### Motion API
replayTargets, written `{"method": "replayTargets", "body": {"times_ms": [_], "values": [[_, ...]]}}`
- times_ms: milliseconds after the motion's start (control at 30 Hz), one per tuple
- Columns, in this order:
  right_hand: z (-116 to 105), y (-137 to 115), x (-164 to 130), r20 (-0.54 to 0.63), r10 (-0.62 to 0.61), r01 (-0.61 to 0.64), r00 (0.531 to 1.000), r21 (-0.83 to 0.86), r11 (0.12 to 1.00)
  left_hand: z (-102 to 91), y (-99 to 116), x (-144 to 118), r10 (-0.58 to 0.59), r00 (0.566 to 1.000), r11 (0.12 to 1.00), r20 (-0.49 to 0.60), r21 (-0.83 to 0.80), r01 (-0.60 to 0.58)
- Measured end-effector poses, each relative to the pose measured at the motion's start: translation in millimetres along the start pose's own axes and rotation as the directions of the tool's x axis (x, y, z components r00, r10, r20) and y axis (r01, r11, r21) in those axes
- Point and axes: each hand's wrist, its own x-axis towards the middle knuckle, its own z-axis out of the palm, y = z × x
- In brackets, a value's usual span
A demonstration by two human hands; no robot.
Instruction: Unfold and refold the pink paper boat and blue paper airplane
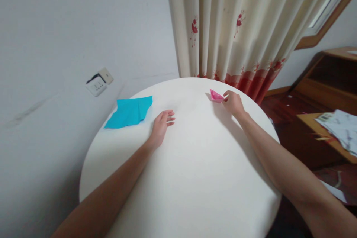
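Note:
A small folded pink paper piece [216,96] sits on the far right part of the round white table [184,163]. My right hand [233,103] pinches its right end with the fingertips. A blue sheet of paper [129,111] lies at the table's far left edge, partly over the rim. My left hand [162,125] rests flat on the tabletop just right of the blue sheet, fingers slightly apart, holding nothing.
A cream curtain with red print [240,26] hangs behind the table. A wall socket [99,81] is on the grey wall at left. Wooden furniture with papers [338,128] stands at right over a dark red floor.

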Motion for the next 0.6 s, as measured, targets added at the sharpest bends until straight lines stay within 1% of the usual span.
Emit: {"method": "replayTargets", "body": {"times_ms": [233,500,600], "values": [[2.4,2.3,1.2,0.003,-0.023,0.023,1.0,0.027,0.999,0.0,-1.3,0.7,0.002,1.0,1.0,-0.001,0.004,-0.002],[2.9,4.0,-0.1,0.015,0.046,-0.046,0.999,-0.007,0.999,-0.6,-1.4,0.9,0.004,1.0,1.0,0.007,0.012,-0.004],[3.9,3.0,-1.7,0.021,0.054,-0.054,0.998,-0.004,0.999,-0.5,-1.1,1.0,0.003,1.0,1.0,0.005,0.016,-0.003]]}}
